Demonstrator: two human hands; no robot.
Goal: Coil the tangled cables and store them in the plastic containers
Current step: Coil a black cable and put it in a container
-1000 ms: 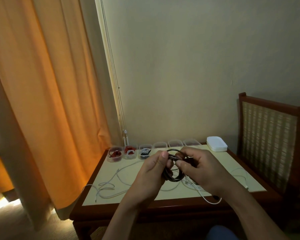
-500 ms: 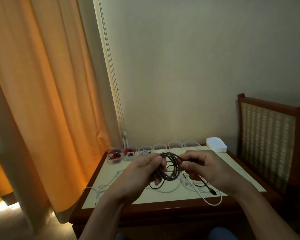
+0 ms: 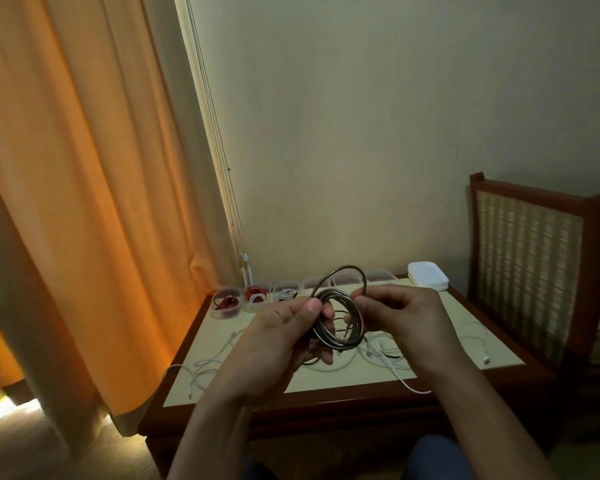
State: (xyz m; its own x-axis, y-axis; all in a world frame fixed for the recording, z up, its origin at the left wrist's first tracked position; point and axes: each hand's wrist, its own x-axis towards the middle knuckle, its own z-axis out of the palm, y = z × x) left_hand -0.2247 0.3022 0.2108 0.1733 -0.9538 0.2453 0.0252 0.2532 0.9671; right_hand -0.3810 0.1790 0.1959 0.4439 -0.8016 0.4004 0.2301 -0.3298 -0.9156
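Both hands are up over the table (image 3: 215,327) now; the left hand (image 3: 281,337) grips the dark cable coil (image 3: 340,347), thumb pressed on the near side, fingers curled behind; the right hand (image 3: 406,317) pinches 1 loose loop between thumb and forefinger, and that loop arches above the bundle. The coil hangs in the air, clear of the tabletop. Below it, white cables (image 3: 205,363) sprawl tangled across the surface, 1 trailing over the near edge. Along the far edge runs a row of plastic containers (image 3: 219,311); the 2 at the left end hold red cable; a stack of white lids (image 3: 427,280) sits at the far right.
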